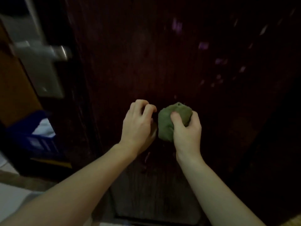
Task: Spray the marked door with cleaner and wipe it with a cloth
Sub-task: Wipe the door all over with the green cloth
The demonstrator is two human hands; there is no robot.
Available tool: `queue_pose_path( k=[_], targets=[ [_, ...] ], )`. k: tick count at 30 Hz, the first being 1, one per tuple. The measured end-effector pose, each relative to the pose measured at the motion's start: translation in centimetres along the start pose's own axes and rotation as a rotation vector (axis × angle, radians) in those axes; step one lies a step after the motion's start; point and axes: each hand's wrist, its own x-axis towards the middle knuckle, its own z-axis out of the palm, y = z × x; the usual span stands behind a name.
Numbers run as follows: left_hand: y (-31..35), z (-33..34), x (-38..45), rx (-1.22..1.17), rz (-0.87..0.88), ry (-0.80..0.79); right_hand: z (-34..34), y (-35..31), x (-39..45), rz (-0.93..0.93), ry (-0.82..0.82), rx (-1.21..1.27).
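Green cloth (174, 121) bunched in right hand (187, 131); no legible writing.

The light is dim and the whole scene is dark and slightly blurred. Far to the left of the left hand (138, 126), level with it, sits a blue slatted crate (32, 141) with something white (44, 128) inside. A yellow strip (53, 163) shows just beneath the crate. Above the crate, up and left of the hand, stands an orange-brown panel (14, 88). Below and left of the hand lie a brownish threshold strip (24, 180) and pale floor tiles (9, 199).
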Motion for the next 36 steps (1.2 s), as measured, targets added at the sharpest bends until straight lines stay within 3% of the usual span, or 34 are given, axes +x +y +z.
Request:
queue_pose_path(
  k=[6, 12, 15, 20, 23, 26, 31, 36],
  targets=[
    [2.7, -10.6, 15.4, 0.056, 0.043, 0.13, 4.0, -17.8, 4.9, -0.193, -0.01, -0.019],
    [4.1, -17.6, 23.5, 0.131, 0.049, 0.225, 6.0, -28.3, 7.6, -0.26, -0.037, -0.024],
    [3.9, -19.9, 26.0, 0.176, -0.001, 0.236, 7.0, -31.7, 8.2, -0.152, -0.047, 0.04],
    [1.7, -22.3, 29.1, 0.248, -0.074, 0.195, 9.1, -35.7, 9.9, 0.262, -0.12, 0.311],
    [-0.5, -23.6, 31.1, 0.274, -0.069, 0.219, 10.8, -37.3, 10.8, 0.273, -0.162, 0.456],
    [-2.5, -24.8, 33.3, 0.292, 0.002, 0.27, 13.3, -38.2, 11.2, -0.011, -0.068, 0.403],
    [-5.7, -26.9, 37.6, 0.339, 0.284, 0.399, 18.7, -40.2, 10.9, -0.933, 0.267, -0.139],
    [-7.1, -28.9, 39.5, 0.408, 0.428, 0.417, 24.5, -42.1, 13.0, -1.24, 0.365, -0.478]
  ],
)
